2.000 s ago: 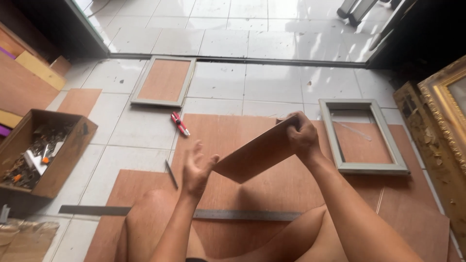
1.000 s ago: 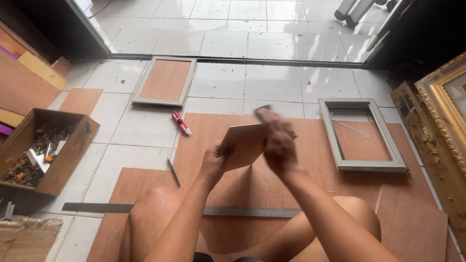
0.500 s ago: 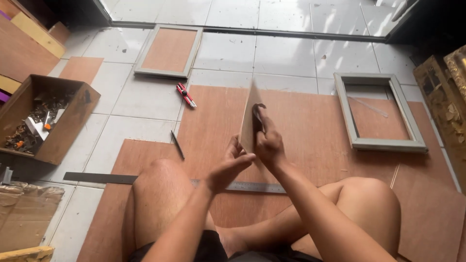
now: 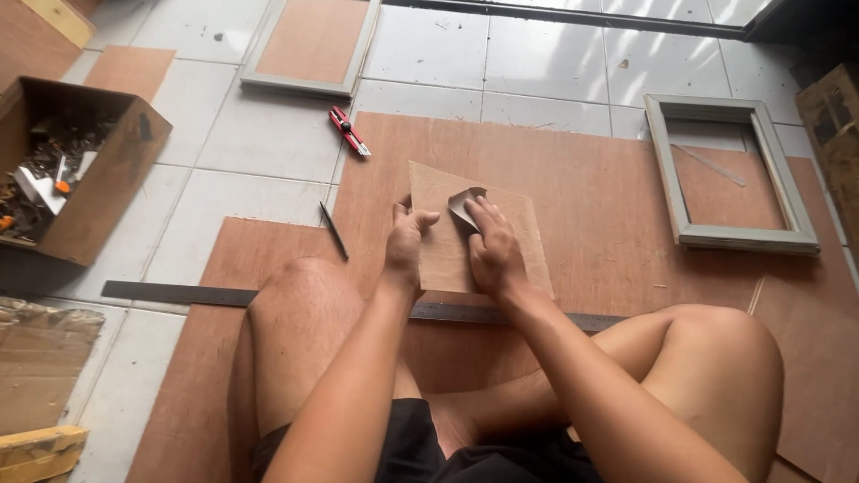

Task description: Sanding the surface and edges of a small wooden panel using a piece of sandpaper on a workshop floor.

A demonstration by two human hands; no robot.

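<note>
A small brown plywood panel (image 4: 519,234) lies almost flat in front of me, over a larger plywood sheet (image 4: 591,179). My left hand (image 4: 407,241) grips the panel's left edge with the thumb on top. My right hand (image 4: 490,246) presses a small folded grey piece, probably sandpaper (image 4: 463,204), onto the panel's face. A long dark metal ruler (image 4: 179,293) runs across the floor under my knees.
A red utility knife (image 4: 349,131) and a dark pencil (image 4: 334,230) lie on the floor to the left. A cardboard box of tools (image 4: 107,179) stands at far left. One grey frame (image 4: 729,174) lies at right, another framed panel (image 4: 309,45) at top.
The panel, held upright on edge half a second ago, now lies flat under both hands. My right hand has come onto its face with the grey piece.
</note>
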